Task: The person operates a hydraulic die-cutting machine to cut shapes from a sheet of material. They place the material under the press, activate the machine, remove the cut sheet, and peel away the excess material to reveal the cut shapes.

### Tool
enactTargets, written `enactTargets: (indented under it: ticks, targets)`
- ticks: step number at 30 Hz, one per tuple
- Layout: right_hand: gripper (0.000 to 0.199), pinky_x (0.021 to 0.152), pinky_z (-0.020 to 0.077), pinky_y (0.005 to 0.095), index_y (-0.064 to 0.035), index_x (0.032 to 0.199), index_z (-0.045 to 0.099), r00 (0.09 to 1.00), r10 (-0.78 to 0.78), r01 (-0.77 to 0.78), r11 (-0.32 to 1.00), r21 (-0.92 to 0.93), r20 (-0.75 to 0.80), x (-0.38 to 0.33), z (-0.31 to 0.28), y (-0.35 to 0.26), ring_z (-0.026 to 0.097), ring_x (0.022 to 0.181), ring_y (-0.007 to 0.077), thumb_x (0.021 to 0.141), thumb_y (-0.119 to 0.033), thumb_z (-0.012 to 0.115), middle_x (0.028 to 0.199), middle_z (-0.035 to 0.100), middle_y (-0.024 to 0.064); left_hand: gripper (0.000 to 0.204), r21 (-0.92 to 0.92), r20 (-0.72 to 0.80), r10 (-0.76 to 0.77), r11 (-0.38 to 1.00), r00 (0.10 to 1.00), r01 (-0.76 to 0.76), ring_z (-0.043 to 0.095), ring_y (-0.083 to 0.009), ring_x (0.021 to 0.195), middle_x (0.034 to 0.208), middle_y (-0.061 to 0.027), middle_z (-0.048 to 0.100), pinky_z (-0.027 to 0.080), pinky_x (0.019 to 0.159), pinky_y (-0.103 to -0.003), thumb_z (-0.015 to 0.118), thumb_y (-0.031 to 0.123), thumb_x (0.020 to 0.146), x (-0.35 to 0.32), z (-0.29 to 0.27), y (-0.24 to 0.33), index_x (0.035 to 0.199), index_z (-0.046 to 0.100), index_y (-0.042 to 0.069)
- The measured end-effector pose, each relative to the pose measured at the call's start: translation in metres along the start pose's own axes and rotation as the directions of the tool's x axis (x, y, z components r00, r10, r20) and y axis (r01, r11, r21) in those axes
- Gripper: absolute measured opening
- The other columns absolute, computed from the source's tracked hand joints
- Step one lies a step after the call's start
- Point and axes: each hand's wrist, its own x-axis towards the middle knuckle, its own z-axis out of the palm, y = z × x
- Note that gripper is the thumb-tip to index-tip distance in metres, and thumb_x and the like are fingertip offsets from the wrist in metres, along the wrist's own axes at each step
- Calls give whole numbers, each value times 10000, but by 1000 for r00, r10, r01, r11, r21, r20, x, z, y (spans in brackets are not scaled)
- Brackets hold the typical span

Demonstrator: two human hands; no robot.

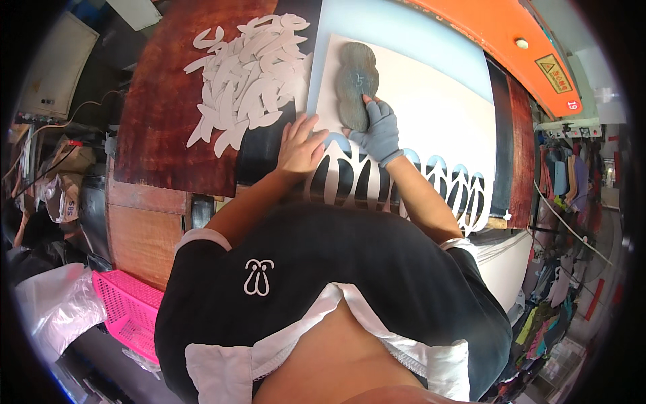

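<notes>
A dark, lobed cutting die [356,74] with faint chalk marks lies on a pale sheet [431,87]. My right hand [378,133], in a grey glove with bare fingertips, grips the near end of the die, thumb on one side and fingers on the other. My left hand [301,147] rests flat with fingers apart at the sheet's left edge. Along its near side the sheet has a row of long cut-out holes, with thin webs [344,176] between them. Left of the sheet is a heap of pale curved cut pieces [252,84].
An orange machine beam [498,34] crosses the far right above the light blue board [404,27]. The reddish-brown table [155,135] extends left. A pink basket [128,310] stands at lower left by a plastic bag [57,306]. Coloured items hang on the right [572,182].
</notes>
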Motion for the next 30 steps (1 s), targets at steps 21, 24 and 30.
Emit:
enactTargets:
  ticks: [21,24,30]
  targets:
    - [736,866,445,417,-24,1159,570,986,-12,5,999,-42,-167,10,25,-14,542,1019,369,550,-356,816,1037,580,201,339,6,-14,24,1000,1000,-24,358,-343,1283,1341,-137,447,306,997,-553,598,155,772,-1,6,-5,1109,628,136]
    - [728,848,457,418,-13,1159,566,988,-35,26,998,-60,-154,9,24,-12,555,993,373,569,-360,815,1050,578,204,334,23,-28,37,999,999,-36,368,-342,1271,1328,-133,456,320,983,-558,604,165,766,0,5,-6,1099,629,140]
    - [734,828,472,405,13,1167,535,983,130,-162,948,272,132,11,3,3,559,972,387,595,-360,805,1095,558,219,337,-3,-28,31,1000,999,-31,375,-338,1258,1316,-125,464,326,964,-575,619,171,751,-1,5,-6,1087,627,141]
